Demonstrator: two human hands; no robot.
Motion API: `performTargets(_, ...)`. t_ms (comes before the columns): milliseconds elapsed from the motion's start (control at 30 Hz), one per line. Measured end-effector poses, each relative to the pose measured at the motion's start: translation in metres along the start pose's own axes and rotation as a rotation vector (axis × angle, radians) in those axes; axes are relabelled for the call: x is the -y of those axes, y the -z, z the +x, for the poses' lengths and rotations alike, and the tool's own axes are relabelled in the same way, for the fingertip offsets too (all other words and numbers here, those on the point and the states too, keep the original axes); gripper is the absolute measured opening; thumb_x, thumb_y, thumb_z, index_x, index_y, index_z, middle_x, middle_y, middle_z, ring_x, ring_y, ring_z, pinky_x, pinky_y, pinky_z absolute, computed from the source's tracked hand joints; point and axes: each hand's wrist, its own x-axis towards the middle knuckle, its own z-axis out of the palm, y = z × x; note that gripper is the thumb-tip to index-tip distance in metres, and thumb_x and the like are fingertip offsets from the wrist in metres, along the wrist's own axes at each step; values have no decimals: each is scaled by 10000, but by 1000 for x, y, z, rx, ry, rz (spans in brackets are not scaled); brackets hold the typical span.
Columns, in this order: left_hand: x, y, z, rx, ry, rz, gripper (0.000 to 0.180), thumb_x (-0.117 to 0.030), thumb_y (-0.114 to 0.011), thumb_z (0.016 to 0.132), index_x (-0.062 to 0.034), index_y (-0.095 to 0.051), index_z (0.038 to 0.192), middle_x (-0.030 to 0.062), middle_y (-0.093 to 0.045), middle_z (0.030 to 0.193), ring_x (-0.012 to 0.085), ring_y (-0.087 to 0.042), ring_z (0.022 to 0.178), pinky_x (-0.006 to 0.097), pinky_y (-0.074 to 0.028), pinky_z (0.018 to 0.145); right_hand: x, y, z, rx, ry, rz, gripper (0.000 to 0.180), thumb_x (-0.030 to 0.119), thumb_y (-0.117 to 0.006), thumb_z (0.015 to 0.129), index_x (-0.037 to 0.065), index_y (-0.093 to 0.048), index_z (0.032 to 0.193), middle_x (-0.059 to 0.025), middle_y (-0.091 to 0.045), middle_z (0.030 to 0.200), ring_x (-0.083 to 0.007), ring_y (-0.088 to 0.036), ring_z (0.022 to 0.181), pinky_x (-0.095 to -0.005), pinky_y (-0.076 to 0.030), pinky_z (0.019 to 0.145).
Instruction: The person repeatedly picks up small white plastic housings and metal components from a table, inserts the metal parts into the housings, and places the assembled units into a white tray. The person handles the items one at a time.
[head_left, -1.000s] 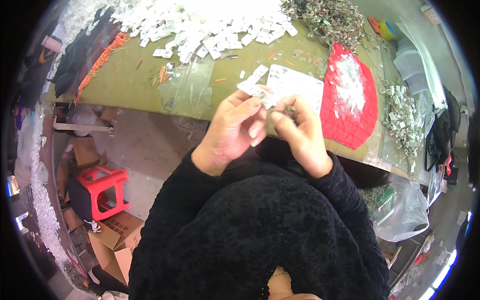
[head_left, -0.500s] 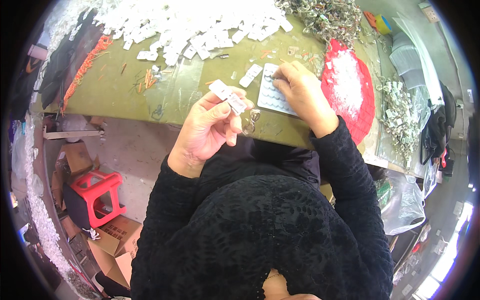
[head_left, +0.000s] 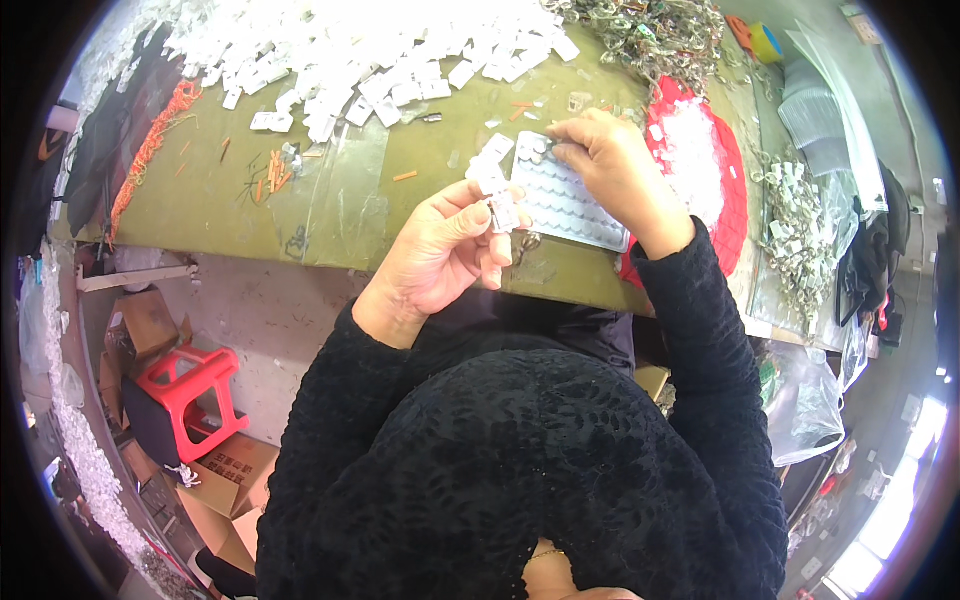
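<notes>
My left hand [head_left: 435, 245] is closed on a small white plastic piece [head_left: 504, 214], pinched between thumb and fingers. A thin cord or chain hangs beside those fingertips, partly hidden. Just beyond, another white piece [head_left: 494, 150] lies on the table, overlapping the held one in this view. My right hand [head_left: 625, 175] is over the far right part of a pale blue-white sheet [head_left: 570, 210] with rows of round dots. Its thumb and index finger come together near the sheet's far edge; whatever is between them is too small to make out.
White plastic pieces [head_left: 370, 75] are heaped across the far side of the green table [head_left: 350, 215]. A red cloth [head_left: 735, 170] with small clear bits lies right of the sheet. Tangled cords [head_left: 650, 40] are piled behind, more [head_left: 800, 230] at right. A red stool [head_left: 195, 400] stands lower left.
My left hand has moved right with the white piece, closer to the sheet. My right hand has shifted slightly toward the sheet's far edge. The view has turned a little.
</notes>
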Motion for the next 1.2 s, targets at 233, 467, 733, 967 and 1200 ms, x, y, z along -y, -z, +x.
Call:
performTargets(233, 3, -3, 3, -58, -29, 16, 417, -154, -683, 910, 65, -539, 1234, 193, -640, 1036, 159, -629, 677, 261, -540, 468, 2, -7, -12, -67, 152, -215, 81, 76, -643, 834, 30, -622, 897, -145, -592, 853, -337, -631, 799, -411, -515, 670)
performTargets(467, 3, 1, 3, -27, -30, -7, 402, -165, -679, 915, 51, -548, 1228, 181, -647, 1004, 166, -630, 650, 271, -543, 465, 23, 6, -11, -138, 220, -136, 140, 75, -682, 811, 54, -606, 927, -126, -582, 835, -317, -625, 775, -392, -512, 646)
performTargets(733, 5, 1, 3, 30, -37, -96, 200, -97, -605, 960, 25, -577, 1116, 159, -674, 941, 208, -694, 704, 325, -600, 532, 61, 15, -24, -107, 471, -25, 289, 13, -712, 736, 28, -649, 1018, -89, -584, 814, -272, -615, 723, -354, -493, 598)
performTargets(967, 5, -1, 2, 27, -48, -55, 179, -98, -601, 963, 29, -576, 1086, 135, -670, 902, 209, -695, 693, 321, -595, 530, 63, 12, -25, -112, 558, -132, 367, 49, -678, 666, 26, -665, 1032, -58, -575, 790, -243, -607, 711, -341, -492, 596)
performTargets(1200, 7, -1, 5, 22, -42, -22, 189, -117, -605, 966, 33, -576, 1077, 135, -674, 876, 214, -703, 700, 321, -595, 540, 76, 18, -27, -51, 519, -275, 344, 32, -720, 633, 26, -665, 973, -58, -578, 772, -247, -606, 692, -348, -492, 587)
